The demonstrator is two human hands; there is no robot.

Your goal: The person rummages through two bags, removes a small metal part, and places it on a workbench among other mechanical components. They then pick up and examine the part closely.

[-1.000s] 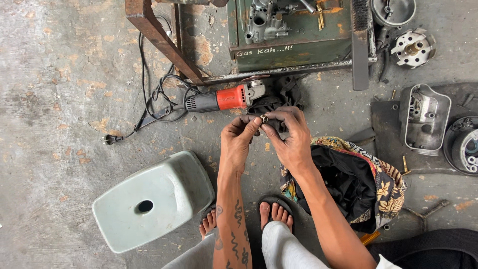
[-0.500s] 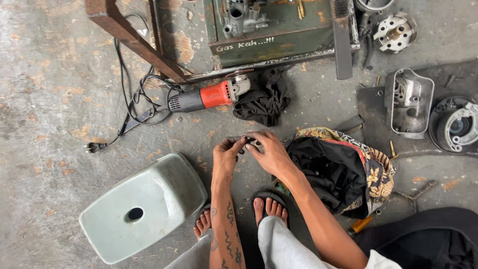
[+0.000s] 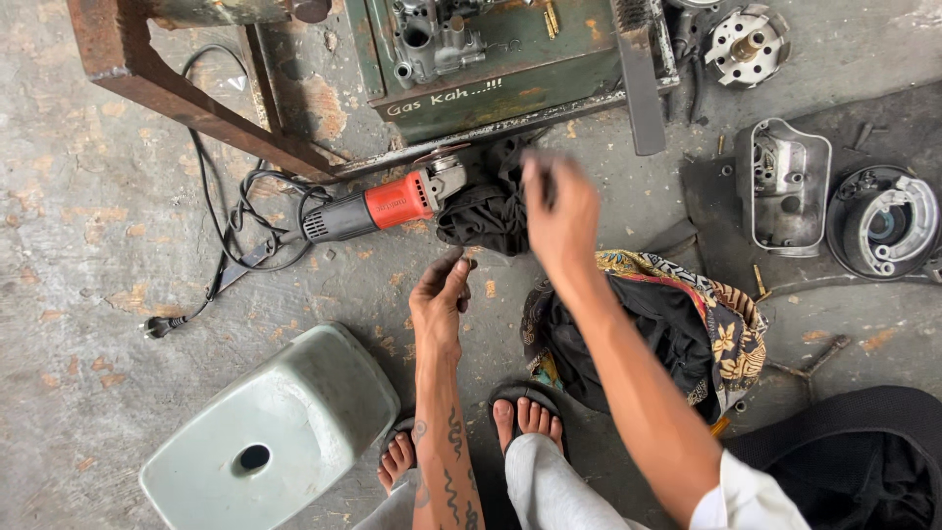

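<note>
— Black rag [image 3: 491, 208] lies crumpled just beside the grinder [image 3: 378, 208] disc. Where's the right hand [image 3: 559, 211]?

— Stretched out over the rag's far edge, blurred; finger state I can't tell.

— And the left hand [image 3: 442, 299]?

— Nearer than the rag, wrist straight, fingers drawn together, empty as far as shows.

Head cam, steep downward, near floor [image 3: 118, 245].
</note>
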